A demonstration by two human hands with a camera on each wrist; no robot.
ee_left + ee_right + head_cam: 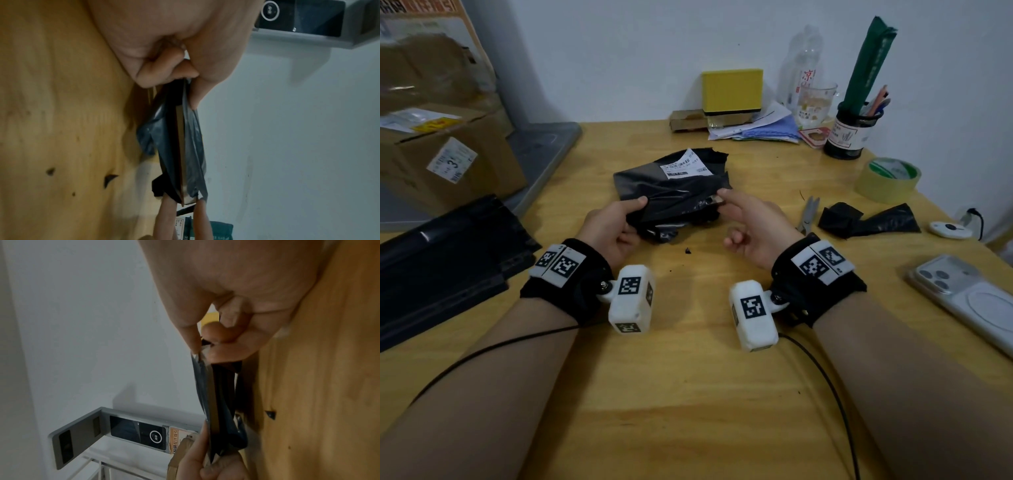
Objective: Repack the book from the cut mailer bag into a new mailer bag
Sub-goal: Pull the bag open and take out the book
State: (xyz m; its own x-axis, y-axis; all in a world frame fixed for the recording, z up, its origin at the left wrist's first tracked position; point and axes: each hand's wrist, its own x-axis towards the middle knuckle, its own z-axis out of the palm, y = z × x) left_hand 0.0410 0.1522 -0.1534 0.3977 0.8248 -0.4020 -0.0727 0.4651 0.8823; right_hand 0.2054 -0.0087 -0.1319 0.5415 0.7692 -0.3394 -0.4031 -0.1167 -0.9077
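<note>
The cut black mailer bag (674, 185), with a white label on top, lies mid-table with its near edge lifted. My left hand (635, 209) grips the bag's near left end, thumb on top. My right hand (724, 200) pinches the book's pale corner (714, 199) at the bag's cut right end. In the left wrist view the book's thin brown edge (180, 146) shows inside the open film (193, 146). The right wrist view shows the same book edge (211, 394) between dark film layers (224, 402). A stack of new black mailer bags (448, 253) lies at the left.
Scissors (808, 212) and cut-off black scraps (866, 219) lie to the right of my hands. Further right are a tape roll (887, 178) and a phone (962, 301). A pen holder (849, 133), a yellow box (732, 90) and papers line the back wall. A cardboard box (448, 154) stands on the left.
</note>
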